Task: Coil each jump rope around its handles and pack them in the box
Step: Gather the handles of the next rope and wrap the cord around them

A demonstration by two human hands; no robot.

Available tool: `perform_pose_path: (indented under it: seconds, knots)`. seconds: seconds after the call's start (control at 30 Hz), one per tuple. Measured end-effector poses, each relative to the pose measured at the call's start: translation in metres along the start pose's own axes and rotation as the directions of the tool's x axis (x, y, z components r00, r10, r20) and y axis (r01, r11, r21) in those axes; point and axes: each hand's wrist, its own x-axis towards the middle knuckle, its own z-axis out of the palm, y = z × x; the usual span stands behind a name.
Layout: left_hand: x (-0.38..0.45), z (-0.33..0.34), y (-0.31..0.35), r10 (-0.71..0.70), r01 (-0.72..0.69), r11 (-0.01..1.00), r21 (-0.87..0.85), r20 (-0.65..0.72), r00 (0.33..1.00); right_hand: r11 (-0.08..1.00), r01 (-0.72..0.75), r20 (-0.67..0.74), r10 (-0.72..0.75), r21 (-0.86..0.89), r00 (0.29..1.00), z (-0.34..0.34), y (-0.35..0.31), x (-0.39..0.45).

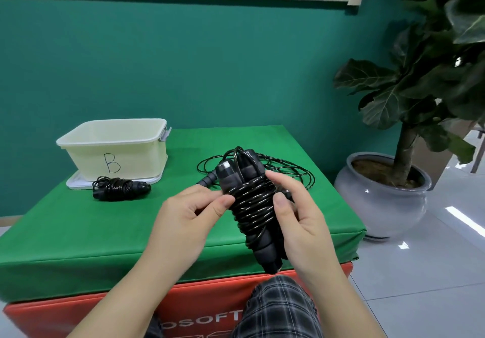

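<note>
- You are at the close of the coiling step on the wrapped jump rope (252, 203); it is upright, leaning a little, between your two hands, cord wound round both handles.
- Your right hand (296, 222) grips the bundle from its right side, fingers curled behind it and the thumb pressed on the front of the coils; your left hand (189, 222) pinches the cord at the left edge of the coils with thumb and forefinger, the other fingers curled beneath.
- A small loop stands above the handle tops, past your fingertips; whether the tail is already tucked I cannot tell.
- Beyond your fingers lies a loose jump rope (286, 173), uncoiled on the green cover (78, 232); to the left of your left hand, well apart, a coiled rope (120, 188) lies just in front of the box (112, 151), not yet inside.
- Next, I judge: secure the end under a turn, keeping the right thumb firm so the coils do not spring loose; then carry the bundle leftward to the box.
</note>
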Motion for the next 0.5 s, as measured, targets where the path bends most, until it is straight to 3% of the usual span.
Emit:
perform_pose_path:
  seconds: [0.27,0.5]
  knots:
    - [-0.0038,-0.0024,0.0082,0.03,-0.035,0.994,0.099,0.058,0.998,0.997,-0.046,0.034,0.048,-0.06,0.998,-0.0014,0.0015,-0.0007]
    - [-0.0043,0.0019,0.0096,0.043,-0.053,0.995,0.084,0.112,0.993,0.98,-0.083,0.093,0.1,-0.179,0.991,-0.0012,0.0034,-0.0024]
